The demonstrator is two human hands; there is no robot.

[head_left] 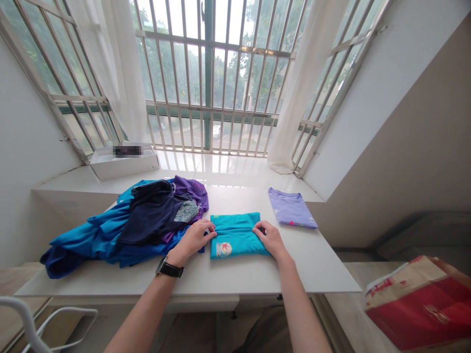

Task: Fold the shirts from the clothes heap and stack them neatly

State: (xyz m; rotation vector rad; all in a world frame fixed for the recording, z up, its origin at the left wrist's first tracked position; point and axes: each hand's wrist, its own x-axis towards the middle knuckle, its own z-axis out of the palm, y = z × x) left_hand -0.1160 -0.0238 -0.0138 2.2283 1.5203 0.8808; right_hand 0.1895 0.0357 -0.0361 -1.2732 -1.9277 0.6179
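A turquoise T-shirt (237, 228), folded into a rectangle with a round starfish print near its lower left, lies on the white table. My left hand (198, 235) pinches its left edge between thumb and fingers. At the right edge, my right hand (270, 236) grips the cloth the same way. Left of it spreads a loose heap of clothes: a dark navy garment (149, 211) on top, blue cloth (91, 240) beneath and purple cloth (191, 189) behind. A folded lavender T-shirt (292, 208) rests to the right, apart from my hands.
The white table (312, 274) stands against a window sill. On the sill at left is a white box (125, 164). White curtains (290, 108) hang before barred windows. A red and tan paper bag (423, 304) stands at lower right, and a white tubular frame (22, 314) at lower left.
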